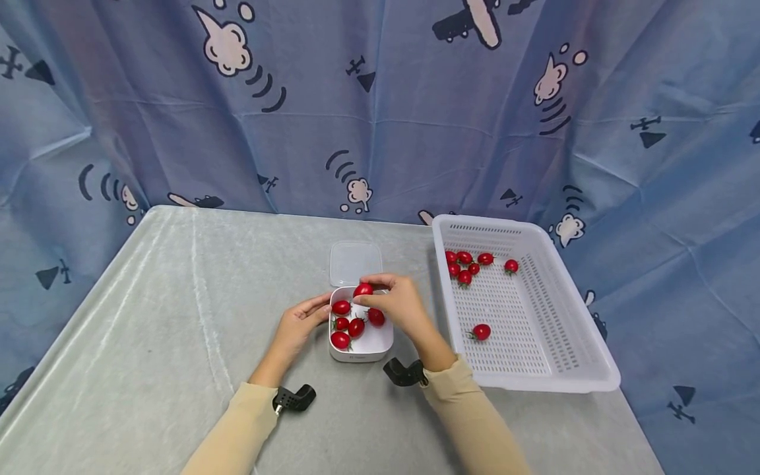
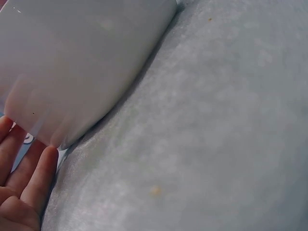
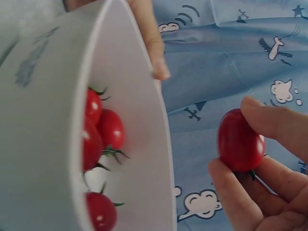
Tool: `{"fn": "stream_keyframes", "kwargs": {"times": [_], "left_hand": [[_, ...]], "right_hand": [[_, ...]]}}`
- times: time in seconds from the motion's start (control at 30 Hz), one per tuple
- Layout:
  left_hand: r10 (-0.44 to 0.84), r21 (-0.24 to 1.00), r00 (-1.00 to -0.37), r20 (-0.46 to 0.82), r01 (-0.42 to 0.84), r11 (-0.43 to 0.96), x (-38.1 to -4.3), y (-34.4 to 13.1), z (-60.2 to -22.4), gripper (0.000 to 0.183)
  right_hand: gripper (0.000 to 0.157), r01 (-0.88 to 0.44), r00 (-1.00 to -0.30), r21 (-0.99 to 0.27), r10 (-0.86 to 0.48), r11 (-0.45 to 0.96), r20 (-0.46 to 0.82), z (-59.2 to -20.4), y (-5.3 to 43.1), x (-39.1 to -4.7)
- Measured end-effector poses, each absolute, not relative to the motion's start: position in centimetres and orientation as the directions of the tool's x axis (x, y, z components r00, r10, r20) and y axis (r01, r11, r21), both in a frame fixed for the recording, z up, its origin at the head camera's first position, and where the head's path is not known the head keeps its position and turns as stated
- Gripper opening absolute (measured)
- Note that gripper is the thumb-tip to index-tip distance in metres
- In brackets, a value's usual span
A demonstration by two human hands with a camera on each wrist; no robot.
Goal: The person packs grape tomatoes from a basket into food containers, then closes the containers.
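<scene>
A small white box (image 1: 371,346) stands on the table with several cherry tomatoes (image 1: 340,340) inside it. My right hand (image 1: 394,300) pinches one cherry tomato (image 3: 240,140) between thumb and fingers, above the back part of the box. In the right wrist view that tomato shows clear of the box wall, its green stem end down. My left hand (image 1: 301,323) rests against the box's left side, its fairly straight fingers (image 2: 41,175) touching the wall near the base and its thumb at the rim. The box hides part of the left fingertips.
A clear lid (image 1: 355,262) lies flat behind the box. To the right stands a large white perforated basket (image 1: 499,316) with several cherry tomatoes, most grouped in its back left corner. A blue patterned curtain (image 1: 309,132) hangs behind the grey-covered table (image 1: 148,343).
</scene>
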State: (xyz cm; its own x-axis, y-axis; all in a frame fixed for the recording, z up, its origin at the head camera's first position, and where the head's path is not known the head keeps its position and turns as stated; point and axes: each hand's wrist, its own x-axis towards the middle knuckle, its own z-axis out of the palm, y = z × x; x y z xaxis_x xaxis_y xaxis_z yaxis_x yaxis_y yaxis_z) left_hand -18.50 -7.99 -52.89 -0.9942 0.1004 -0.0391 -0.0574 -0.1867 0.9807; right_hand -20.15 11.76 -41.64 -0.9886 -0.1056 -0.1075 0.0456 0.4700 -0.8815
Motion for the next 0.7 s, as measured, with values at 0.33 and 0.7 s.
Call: {"fn": "stream_keyframes", "kwargs": {"times": [0.33, 0.7], "left_hand": [[0.113, 0.977, -0.993, -0.044, -0.066, -0.201, -18.4, -8.0, -52.8, 0.041], [0.111, 0.977, -0.993, -0.038, -0.061, -0.205, -18.4, -8.1, -52.9, 0.04]], "right_hand": [[0.034, 0.026, -0.985, -0.837, -0.13, 0.547, -0.115, -43.5, 11.0, -20.1], [0.034, 0.022, -0.98, -0.788, -0.141, 0.616, -0.137, -44.4, 10.5, -20.5]]}}
